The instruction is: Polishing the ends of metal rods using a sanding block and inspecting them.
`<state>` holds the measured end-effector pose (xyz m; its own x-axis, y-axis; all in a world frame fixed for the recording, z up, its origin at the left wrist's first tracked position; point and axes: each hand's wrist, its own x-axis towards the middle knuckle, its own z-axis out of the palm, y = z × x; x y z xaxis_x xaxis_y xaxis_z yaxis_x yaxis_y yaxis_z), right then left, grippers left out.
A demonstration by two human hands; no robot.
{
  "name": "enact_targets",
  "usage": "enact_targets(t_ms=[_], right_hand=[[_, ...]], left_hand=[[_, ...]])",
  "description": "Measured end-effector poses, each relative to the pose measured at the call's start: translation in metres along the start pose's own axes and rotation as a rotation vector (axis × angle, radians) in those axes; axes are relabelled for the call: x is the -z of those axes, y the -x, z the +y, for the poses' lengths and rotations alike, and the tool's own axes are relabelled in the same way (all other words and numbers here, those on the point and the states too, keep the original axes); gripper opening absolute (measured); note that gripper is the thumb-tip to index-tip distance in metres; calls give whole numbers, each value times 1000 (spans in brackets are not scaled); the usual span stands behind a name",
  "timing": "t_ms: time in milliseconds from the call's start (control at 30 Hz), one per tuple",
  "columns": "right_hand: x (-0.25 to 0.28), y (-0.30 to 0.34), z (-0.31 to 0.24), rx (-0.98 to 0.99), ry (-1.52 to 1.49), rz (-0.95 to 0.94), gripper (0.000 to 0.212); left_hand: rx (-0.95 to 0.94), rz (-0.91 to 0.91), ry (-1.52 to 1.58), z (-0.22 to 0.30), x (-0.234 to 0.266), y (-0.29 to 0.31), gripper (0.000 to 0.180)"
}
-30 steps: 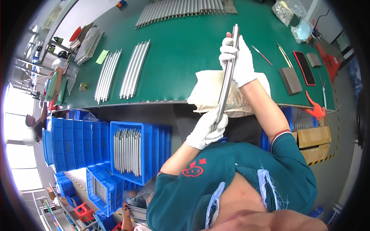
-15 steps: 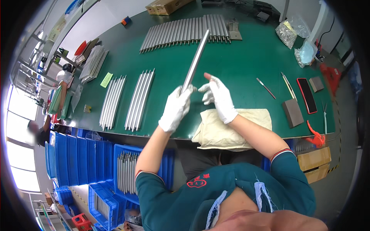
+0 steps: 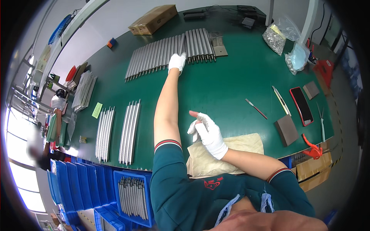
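My left hand [image 3: 177, 62], in a white glove, reaches to the far row of grey metal rods [image 3: 154, 54]. Its fingers close round the near end of a metal rod [image 3: 182, 43] that lies in line with the row, beside a second group of rods [image 3: 199, 44]. My right hand [image 3: 208, 134], gloved in white with bare fingertips showing, hovers over the near edge of the folded cream cloth [image 3: 244, 150]. Its fingers are loosely bent and apart, with nothing visible in them.
Two bundles of shiny rods [image 3: 105, 134] [image 3: 130, 133] lie at left, by a green note [image 3: 97, 110]. A red-edged phone [image 3: 301, 106], grey block [image 3: 286, 131], knife [image 3: 281, 100] and orange-handled tool [image 3: 312, 147] lie right. Blue crates [image 3: 115, 192] stand below the table edge.
My left hand has carried the rod from above the near table out to the far row and laid it there. My right hand stays near the cloth, its fingers more bent.
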<state>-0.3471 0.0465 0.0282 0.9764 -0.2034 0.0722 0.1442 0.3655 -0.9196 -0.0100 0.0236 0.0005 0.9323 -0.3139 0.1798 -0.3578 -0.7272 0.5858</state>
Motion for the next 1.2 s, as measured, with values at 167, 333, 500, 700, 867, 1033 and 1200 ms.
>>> enact_targets(t_ms=[167,333,500,700,867,1033,1200], right_hand=[[-1,1,-1,-16,-63,-8,35],[2,-4,-4,-32,-22,-1,34],[-1,-1,-5,-15,-24,-39,33],[-1,0,-3,13,-24,-32,32],[-6,1,0,18,4,-61,31],[-4,-3,5,101,21,-52,32],[-7,-7,5,85,-24,-40,32]], left_hand=[[137,-144,7,5,-3,-12,60],[225,-250,121,9,21,-5,47],[228,-524,392,4,11,21,32],[165,-282,492,2,-13,27,30],[165,-178,356,-5,-7,38,38],[-219,-201,-12,-8,20,95,33],[-427,196,-537,-39,102,210,48]])
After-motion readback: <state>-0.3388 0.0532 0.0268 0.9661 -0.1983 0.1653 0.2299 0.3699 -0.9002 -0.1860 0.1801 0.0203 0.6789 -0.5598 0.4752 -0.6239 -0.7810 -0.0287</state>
